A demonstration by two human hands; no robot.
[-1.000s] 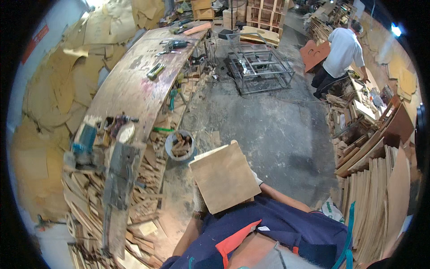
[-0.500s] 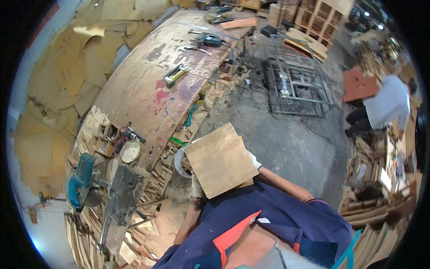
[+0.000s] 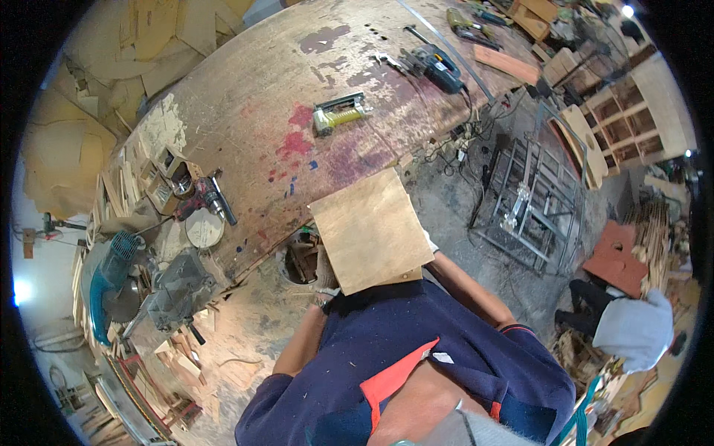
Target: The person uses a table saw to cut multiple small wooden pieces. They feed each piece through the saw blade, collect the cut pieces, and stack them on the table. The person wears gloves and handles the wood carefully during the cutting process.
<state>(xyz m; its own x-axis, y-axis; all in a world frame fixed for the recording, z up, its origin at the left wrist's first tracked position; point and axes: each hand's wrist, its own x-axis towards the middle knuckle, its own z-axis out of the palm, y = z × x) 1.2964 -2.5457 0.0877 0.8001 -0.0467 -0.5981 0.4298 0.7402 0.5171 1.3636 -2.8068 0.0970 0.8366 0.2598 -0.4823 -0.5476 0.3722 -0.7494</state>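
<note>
A square plywood board (image 3: 370,234) is held flat in front of my body, between both hands. The edge of another wooden piece (image 3: 411,277) shows beneath its near right corner. My left hand (image 3: 325,273), in a pale knitted glove, grips the board's left side. At the right edge, my right hand (image 3: 429,242) is gloved too and mostly covered by the board. The fingers of both hands are hidden under the wood. Just left of my left hand, a round bucket (image 3: 300,260) holds dark offcuts.
A paint-stained workbench (image 3: 245,141) lies ahead, bearing a yellow-green staple gun (image 3: 341,115), a corded power tool (image 3: 437,68) and a drill (image 3: 202,202). A teal mitre saw (image 3: 111,279) stands left. Rightward are a metal frame (image 3: 532,208) and a bending person (image 3: 636,327).
My view has turned toward the right, and the workbench appears closer. The plywood board stays in both hands and has tilted round slightly. The person at the right shows lower in view.
</note>
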